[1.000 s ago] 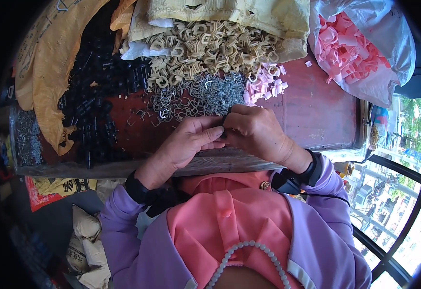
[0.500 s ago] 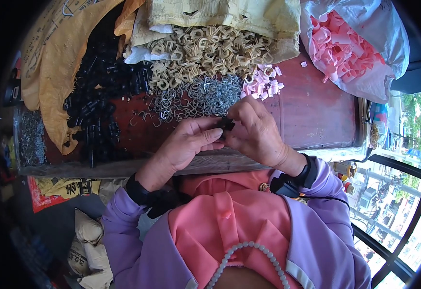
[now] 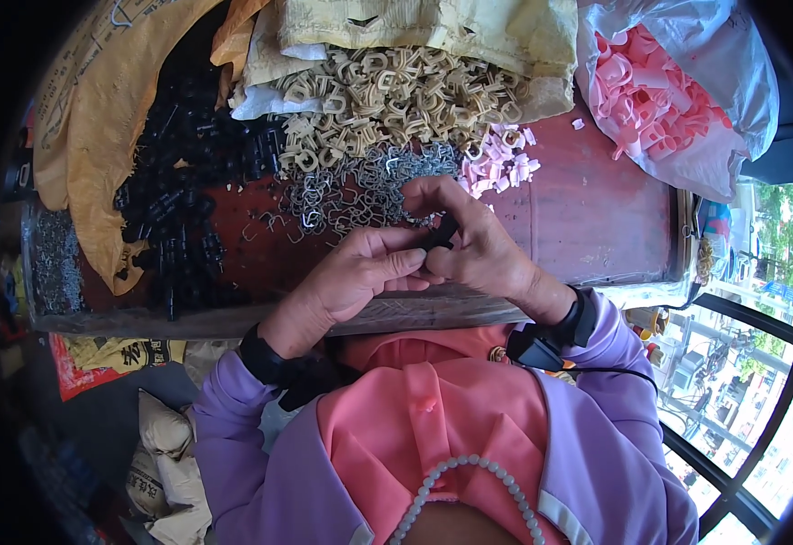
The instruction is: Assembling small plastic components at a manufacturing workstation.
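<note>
Between my two hands, over the table's near edge, is a small black plastic part (image 3: 440,234). My left hand (image 3: 364,272) pinches its near end between thumb and fingers. The fingers of my right hand (image 3: 482,245) are closed on its other end, with the index finger bent above it. Just beyond my hands lies a heap of bent metal wire hooks (image 3: 360,195). Behind it is a pile of beige plastic buckle-like pieces (image 3: 405,91), with small pale pink pieces (image 3: 501,163) at its right. Black plastic parts (image 3: 178,200) are heaped to the left.
A white bag (image 3: 732,91) of pink curved plastic pieces (image 3: 650,91) leans at the back right. An orange-tan sack (image 3: 97,154) lies at the left of the dark red tabletop (image 3: 605,218). More metal pieces (image 3: 56,259) sit at the far left edge. Windows (image 3: 732,391) are at right.
My hands have turned the black part, which now tilts more upright and shows more of its length. My right hand has shifted slightly nearer, its index finger curled outward.
</note>
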Available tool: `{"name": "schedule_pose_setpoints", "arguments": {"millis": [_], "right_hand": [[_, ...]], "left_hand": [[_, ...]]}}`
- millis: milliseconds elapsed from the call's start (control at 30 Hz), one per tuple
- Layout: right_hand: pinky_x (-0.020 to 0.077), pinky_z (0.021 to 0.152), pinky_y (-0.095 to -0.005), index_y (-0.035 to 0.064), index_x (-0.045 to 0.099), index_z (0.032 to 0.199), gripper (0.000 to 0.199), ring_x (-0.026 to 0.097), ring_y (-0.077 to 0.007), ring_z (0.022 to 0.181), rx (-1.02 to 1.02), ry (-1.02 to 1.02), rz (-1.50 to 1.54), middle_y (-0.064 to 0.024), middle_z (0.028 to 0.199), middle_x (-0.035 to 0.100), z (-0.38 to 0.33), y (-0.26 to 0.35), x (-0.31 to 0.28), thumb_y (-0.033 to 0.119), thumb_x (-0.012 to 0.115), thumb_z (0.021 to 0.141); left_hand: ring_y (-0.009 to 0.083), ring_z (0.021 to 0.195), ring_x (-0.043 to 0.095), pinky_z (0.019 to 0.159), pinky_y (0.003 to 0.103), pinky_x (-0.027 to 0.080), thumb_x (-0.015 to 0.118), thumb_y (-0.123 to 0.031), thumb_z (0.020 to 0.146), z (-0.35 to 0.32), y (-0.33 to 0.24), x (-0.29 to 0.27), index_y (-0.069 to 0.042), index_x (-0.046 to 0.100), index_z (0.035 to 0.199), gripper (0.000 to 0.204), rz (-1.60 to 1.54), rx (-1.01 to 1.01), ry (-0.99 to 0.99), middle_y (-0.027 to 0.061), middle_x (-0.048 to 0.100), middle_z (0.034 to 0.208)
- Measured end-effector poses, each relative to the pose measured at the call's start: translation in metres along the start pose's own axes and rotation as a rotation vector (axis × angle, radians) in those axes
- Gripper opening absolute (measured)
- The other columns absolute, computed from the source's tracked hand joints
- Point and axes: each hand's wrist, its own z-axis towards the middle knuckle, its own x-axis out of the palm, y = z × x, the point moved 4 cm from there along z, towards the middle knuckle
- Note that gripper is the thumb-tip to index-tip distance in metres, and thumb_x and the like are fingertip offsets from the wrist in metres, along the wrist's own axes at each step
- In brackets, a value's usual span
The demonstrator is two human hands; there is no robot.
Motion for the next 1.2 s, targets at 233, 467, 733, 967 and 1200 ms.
{"name": "schedule_pose_setpoints", "arguments": {"millis": [233, 467, 733, 967, 1200], "right_hand": [[0.0418, 0.07, -0.0225, 0.0053, 0.038, 0.113, 0.048, 0.046, -0.0113, 0.088, 0.04, -0.03, 0.525, -0.0047, 0.101, 0.044, 0.003, -0.024, -0.01, -0.003, 0.055, 0.069], [0.044, 0.066, -0.0243, 0.005, 0.045, 0.106, 0.035, 0.05, -0.0124, 0.081, -0.086, -0.072, 0.204, -0.0048, 0.092, 0.049, 0.01, -0.028, -0.025, 0.004, 0.056, 0.072], [0.0463, 0.058, -0.0307, 0.0037, 0.053, 0.087, 0.02, 0.056, -0.022, 0.064, -0.449, -0.163, -1.146, -0.0093, 0.074, 0.05, 0.061, 0.003, 0.01, 0.012, 0.059, 0.07], [0.0444, 0.047, -0.0324, 0.0069, 0.054, 0.074, 0.01, 0.055, -0.0244, 0.052, -0.409, -0.217, -1.226, -0.0072, 0.067, 0.052, 0.09, -0.025, 0.013, 0.014, 0.057, 0.069], [0.0413, 0.048, -0.0242, 0.0017, 0.059, 0.073, 0.017, 0.052, -0.0122, 0.053, -0.213, -0.151, -0.454, -0.0033, 0.062, 0.055, 0.07, -0.025, -0.005, 0.017, 0.054, 0.078]], "left_hand": [[0.0231, 0.09, 0.056, 0.077, 0.029, 0.046, 0.046, -0.015, 0.084, 0.0, 0.002, -0.011, 0.003, 0.046, 0.106, 0.028, -0.114, -0.004, 0.005, 0.0148, 0.055, 0.097], [0.0234, 0.089, 0.056, 0.076, 0.03, 0.047, 0.044, -0.015, 0.085, -0.013, -0.001, -0.024, 0.001, 0.046, 0.106, 0.026, -0.146, 0.044, -0.1, 0.0163, 0.054, 0.099], [0.0232, 0.087, 0.056, 0.075, 0.03, 0.048, 0.043, -0.014, 0.085, -0.06, -0.01, -0.075, -0.002, 0.047, 0.102, 0.021, -0.246, 0.207, -0.321, 0.0176, 0.054, 0.098], [0.0229, 0.086, 0.057, 0.074, 0.03, 0.048, 0.043, -0.013, 0.085, -0.066, -0.011, -0.085, -0.005, 0.049, 0.102, 0.019, -0.297, 0.264, -0.338, 0.0179, 0.055, 0.097], [0.0235, 0.088, 0.056, 0.075, 0.031, 0.047, 0.045, -0.013, 0.084, -0.052, -0.014, -0.073, -0.007, 0.05, 0.101, 0.019, -0.268, 0.271, -0.309, 0.0174, 0.055, 0.098]]}}
